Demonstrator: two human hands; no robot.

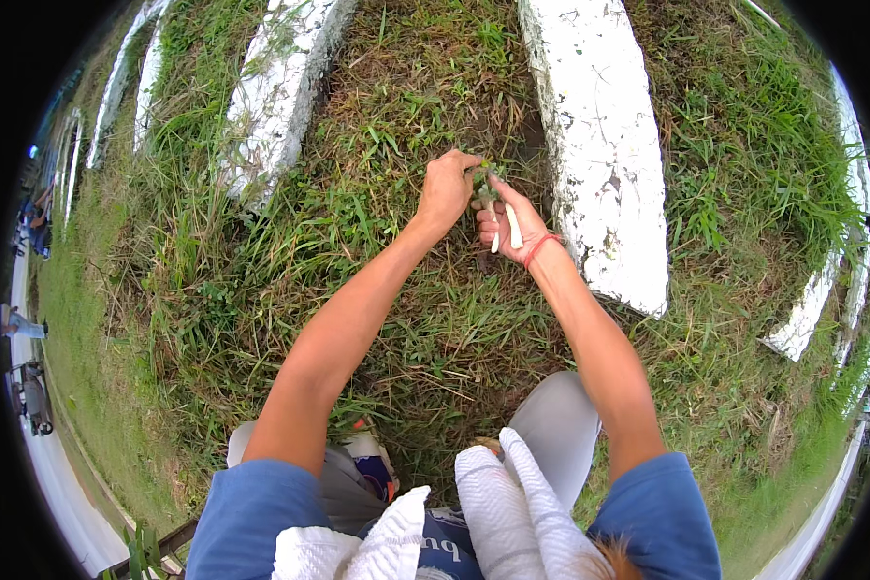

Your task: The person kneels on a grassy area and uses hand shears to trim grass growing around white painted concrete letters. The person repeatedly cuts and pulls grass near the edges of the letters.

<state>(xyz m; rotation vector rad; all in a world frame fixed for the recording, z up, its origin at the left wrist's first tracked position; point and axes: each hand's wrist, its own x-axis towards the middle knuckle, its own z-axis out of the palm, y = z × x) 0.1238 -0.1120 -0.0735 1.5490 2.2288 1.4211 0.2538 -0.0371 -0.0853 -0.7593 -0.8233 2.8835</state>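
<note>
Out in front of me, my right hand (511, 217) is wrapped around a hand tool with two pale cream handles (515, 226), probably shears or scissors. Leaves hide the tool's working end. Close against it, my left hand (446, 187) has its fingers bent and pinched at a small tuft of green weeds (484, 190). Both hands meet just above the grassy ground (435, 290), left of a white-painted concrete slab (609, 145). A red string bracelet (540, 250) circles my right wrist.
Another white concrete slab (279, 94) lies to the left, partly overgrown by tall grass (333, 217). More white edging (805, 319) stands at the far right. A white towel (489, 500) hangs from me. A motorcycle (32, 399) and a person (25, 324) are at the far left.
</note>
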